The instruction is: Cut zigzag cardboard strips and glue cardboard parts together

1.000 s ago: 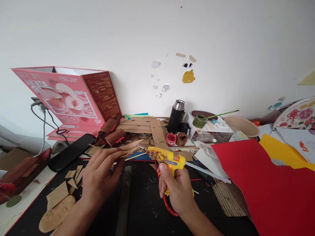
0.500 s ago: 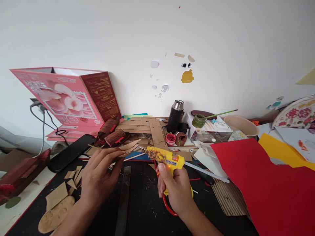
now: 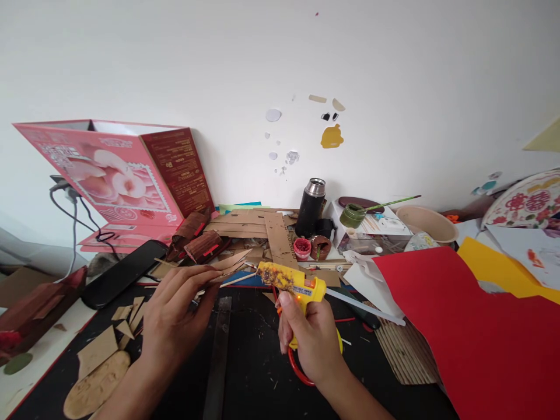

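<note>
My right hand is wrapped round the handle of a yellow hot glue gun, its body stained brown and a small orange light glowing. A clear glue stick juts from its back end. The nozzle points left, close to the tip of a cardboard piece that my left hand pinches between thumb and fingers; whether they touch I cannot tell. A thin wooden stick extends from beside the same fingers toward the gun; its near end is hidden. Below, a dark metal ruler lies on the black mat.
Cardboard scraps lie on the left, near a black phone. Behind are brown-painted rolls, a black thermos and open paint jars. Red paper covers the right side. A pink box stands back left.
The view has shifted slightly. Both hands keep their hold, and the glue gun's nozzle stays by the cardboard tip with hardly any movement.
</note>
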`<state>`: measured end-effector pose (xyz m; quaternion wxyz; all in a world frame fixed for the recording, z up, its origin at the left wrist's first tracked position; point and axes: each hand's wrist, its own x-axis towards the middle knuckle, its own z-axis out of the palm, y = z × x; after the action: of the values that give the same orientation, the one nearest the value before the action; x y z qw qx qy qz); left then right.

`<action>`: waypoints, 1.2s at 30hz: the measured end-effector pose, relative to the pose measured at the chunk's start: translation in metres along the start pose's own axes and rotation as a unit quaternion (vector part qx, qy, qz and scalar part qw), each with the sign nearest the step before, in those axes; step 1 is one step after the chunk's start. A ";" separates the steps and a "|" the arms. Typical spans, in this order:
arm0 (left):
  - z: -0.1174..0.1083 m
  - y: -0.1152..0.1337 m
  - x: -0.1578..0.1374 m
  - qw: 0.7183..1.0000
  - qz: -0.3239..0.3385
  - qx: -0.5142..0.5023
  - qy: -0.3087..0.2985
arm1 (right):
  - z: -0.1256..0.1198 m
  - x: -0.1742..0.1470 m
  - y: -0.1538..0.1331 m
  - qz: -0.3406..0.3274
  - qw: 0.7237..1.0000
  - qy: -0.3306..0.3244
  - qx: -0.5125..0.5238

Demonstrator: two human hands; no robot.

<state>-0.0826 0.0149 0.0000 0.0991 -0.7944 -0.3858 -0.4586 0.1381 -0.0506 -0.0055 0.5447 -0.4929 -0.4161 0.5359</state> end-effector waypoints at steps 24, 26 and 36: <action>0.000 0.000 -0.002 1.000 -0.011 -0.025 -0.004 | 0.000 -0.001 -0.001 0.002 1.000 -0.005 0.002; 0.000 0.000 -0.003 1.000 -0.014 -0.028 -0.001 | 0.000 -0.001 0.000 0.004 1.000 -0.002 0.004; 0.002 -0.001 -0.002 1.000 -0.017 -0.022 0.001 | 0.000 -0.002 0.001 0.001 1.000 -0.008 0.012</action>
<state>-0.0830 0.0154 -0.0029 0.0739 -0.7895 -0.3885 -0.4693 0.1375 -0.0525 -0.0060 0.5467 -0.4824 -0.4139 0.5451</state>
